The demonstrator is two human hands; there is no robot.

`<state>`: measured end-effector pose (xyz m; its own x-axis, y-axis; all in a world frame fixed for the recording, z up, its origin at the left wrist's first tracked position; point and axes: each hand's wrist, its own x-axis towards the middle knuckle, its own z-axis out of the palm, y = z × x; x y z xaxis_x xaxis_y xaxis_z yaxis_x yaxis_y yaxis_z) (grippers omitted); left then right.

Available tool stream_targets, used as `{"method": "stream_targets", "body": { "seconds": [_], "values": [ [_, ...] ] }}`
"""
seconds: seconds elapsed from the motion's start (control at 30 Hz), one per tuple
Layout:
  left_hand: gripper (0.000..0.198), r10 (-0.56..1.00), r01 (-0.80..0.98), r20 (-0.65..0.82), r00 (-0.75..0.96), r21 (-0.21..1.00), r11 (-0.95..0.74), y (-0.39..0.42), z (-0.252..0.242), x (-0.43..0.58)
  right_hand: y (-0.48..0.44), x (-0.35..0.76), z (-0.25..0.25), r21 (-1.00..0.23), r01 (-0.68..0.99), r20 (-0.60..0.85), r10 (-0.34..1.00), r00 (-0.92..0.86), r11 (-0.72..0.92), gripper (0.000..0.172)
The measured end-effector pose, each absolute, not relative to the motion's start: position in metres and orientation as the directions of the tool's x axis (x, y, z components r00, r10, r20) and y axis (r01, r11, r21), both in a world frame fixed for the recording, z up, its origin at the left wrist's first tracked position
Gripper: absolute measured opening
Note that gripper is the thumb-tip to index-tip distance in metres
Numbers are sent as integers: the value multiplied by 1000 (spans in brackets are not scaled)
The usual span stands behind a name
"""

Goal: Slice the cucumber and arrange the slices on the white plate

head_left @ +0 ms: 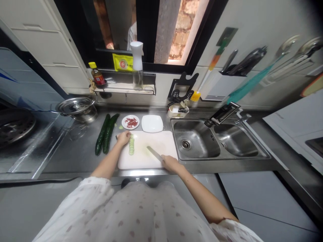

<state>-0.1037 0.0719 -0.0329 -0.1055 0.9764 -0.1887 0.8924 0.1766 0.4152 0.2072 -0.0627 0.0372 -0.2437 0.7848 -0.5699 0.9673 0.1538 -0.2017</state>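
A white cutting board (153,158) lies on the steel counter in front of me. My left hand (123,137) rests curled at the board's far left corner, touching the top of a row of cucumber slices (131,147); what it grips is hidden. My right hand (169,162) is closed round the handle of a knife (154,153), whose blade lies low over the board, pointing up and left. Two whole cucumbers (105,137) lie on the counter left of the board.
Behind the board stand a small plate of chopped red bits (130,122) and a square white dish (151,123). A double sink (217,141) is right of the board, a steel pot (77,108) at the far left. Bottles stand on the wall shelf (123,88).
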Motion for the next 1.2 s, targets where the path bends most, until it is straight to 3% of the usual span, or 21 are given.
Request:
{"method": "stream_targets", "body": {
  "seconds": [0.37, 0.6, 0.83, 0.97, 1.1, 1.2],
  "values": [
    [34, 986, 937, -160, -56, 333, 107, 71, -30, -107, -64, 208, 36, -213, 966, -564, 789, -244, 147, 34],
    [28, 983, 938, -184, -25, 334, 87, 73, -29, -107, -66, 214, 30, -262, 957, -513, 823, -245, 121, 26],
    [29, 982, 894, -156, -109, 417, 166, 73, -30, -107, -55, 234, 2, -479, 858, -335, 942, 17, -186, 22],
    [29, 975, 864, -119, -190, 451, 223, 69, -30, -106, -43, 242, -10, -587, 719, -400, 906, 140, -371, 25],
    [29, 974, 846, -102, -200, 484, 225, 65, -29, -101, -33, 243, -16, -605, 654, -435, 876, 206, -454, 25],
    [30, 980, 827, -94, -173, 527, 196, 65, -28, -91, -27, 244, -17, -546, 724, -392, 892, 225, -422, 27]
  ]
}}
